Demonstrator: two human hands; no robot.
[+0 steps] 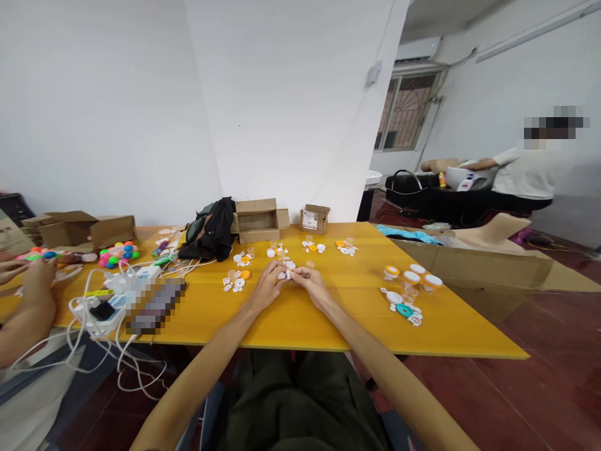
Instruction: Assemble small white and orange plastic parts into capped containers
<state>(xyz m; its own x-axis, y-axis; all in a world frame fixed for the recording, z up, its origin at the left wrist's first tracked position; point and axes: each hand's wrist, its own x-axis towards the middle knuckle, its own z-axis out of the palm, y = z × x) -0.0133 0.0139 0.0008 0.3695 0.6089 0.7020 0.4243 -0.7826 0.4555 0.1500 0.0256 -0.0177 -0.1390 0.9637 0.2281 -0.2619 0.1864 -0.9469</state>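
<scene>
Both my hands meet at the middle of the yellow table (300,319). My left hand (267,287) and my right hand (310,282) have their fingers pinched together around a small white piece (283,275) held between them. Around them lie small white and orange round parts (239,282), with more of them (312,246) farther back. Small clear cups with white and orange lids (412,277) stand to the right, next to a teal disc (404,310) and white lids.
Open cardboard boxes (256,220) and a black bag (213,232) stand at the back. A power strip with white cables (101,310) lies on the left beside colourful balls (117,254). Another person's hand (37,282) works at the far left. A person sits at the far right.
</scene>
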